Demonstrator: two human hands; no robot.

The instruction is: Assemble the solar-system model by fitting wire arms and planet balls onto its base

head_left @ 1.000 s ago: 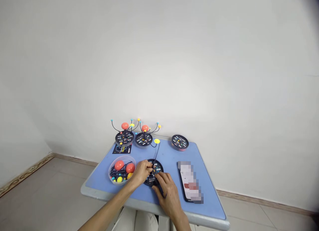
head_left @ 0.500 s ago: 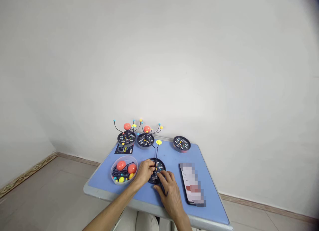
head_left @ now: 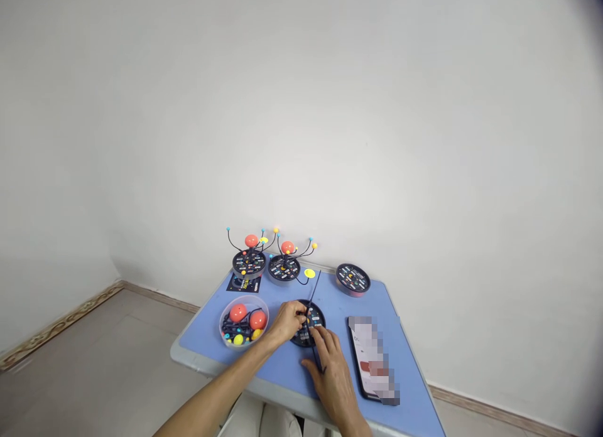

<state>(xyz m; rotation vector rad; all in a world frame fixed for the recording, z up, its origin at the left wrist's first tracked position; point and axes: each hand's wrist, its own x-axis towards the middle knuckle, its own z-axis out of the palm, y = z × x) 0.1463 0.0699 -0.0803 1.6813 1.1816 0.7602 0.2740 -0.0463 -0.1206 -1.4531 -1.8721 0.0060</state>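
A round black base (head_left: 318, 312) with printed labels lies on the table in front of me. My left hand (head_left: 287, 322) has its fingertips closed around a thin black rod (head_left: 315, 287) at the base's middle. The rod slants up and to the right past the far rim. My right hand (head_left: 332, 368) reaches over the near right rim. Its fingertips touch near the base's centre, while the thumb stays apart on the left. Another dark rod piece runs down beneath the right hand, partly hidden. My fingers cover the joint at the centre.
A clear tub (head_left: 267, 311) of red and yellow balls and black rods stands left. Behind are two finished planet models (head_left: 249, 263), (head_left: 284, 268) on a dark card (head_left: 244, 284) and the table. A bare round base (head_left: 353, 279) sits back right, a phone (head_left: 372, 361) at right.
The whole view has shifted slightly, with everything appearing further right. The black rod leans more to the right, clear of the yellow disc. Both hands stay at the base.
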